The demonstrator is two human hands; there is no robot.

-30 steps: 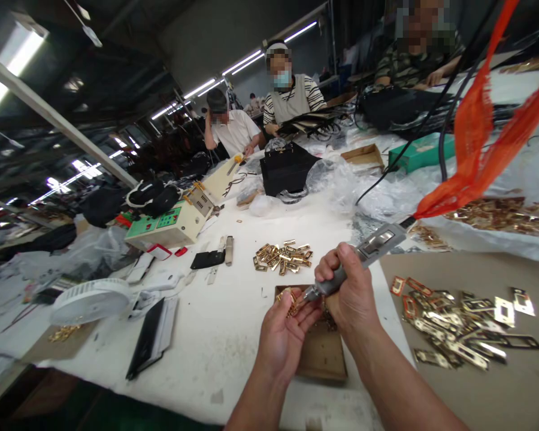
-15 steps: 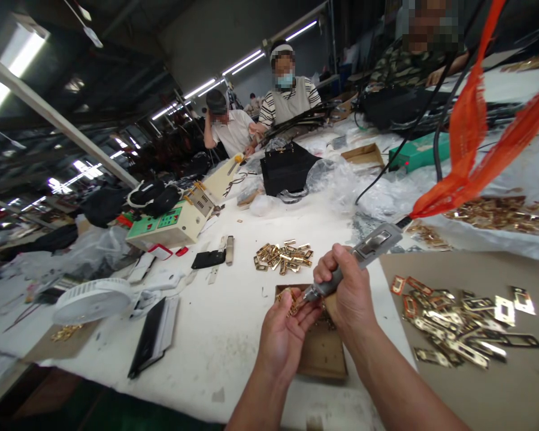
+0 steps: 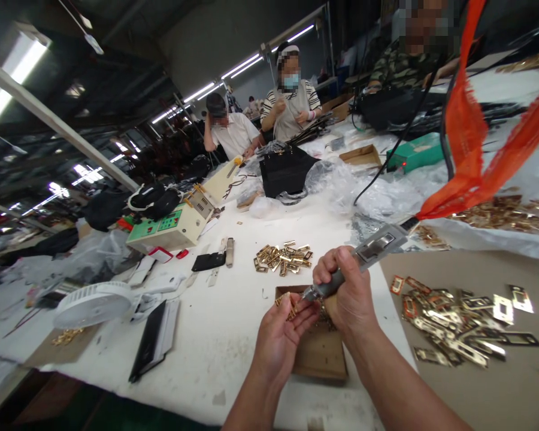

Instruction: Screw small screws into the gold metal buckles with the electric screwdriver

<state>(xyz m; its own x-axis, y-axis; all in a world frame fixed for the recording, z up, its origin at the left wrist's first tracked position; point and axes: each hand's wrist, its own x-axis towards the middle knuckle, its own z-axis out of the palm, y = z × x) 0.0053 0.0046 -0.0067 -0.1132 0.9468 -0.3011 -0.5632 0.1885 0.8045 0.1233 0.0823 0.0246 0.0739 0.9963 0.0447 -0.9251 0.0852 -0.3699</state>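
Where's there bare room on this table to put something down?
The white tabletop looks mostly open between the flat black object and the brown cardboard box. Another gap lies between the small gold metal pieces and crumpled clear plastic. Crowded: around the left hand and right hand, and the heaped gold metal plates rightward.

Bare hands (image 3: 275,338) (forearms (image 3: 397,377) bare too)

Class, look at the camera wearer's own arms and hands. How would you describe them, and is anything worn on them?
The left hand and right hand are ungloved, and no rings show. The left forearm and right forearm are uncovered as far as the view reaches: no sleeve, watch or bracelet shows.
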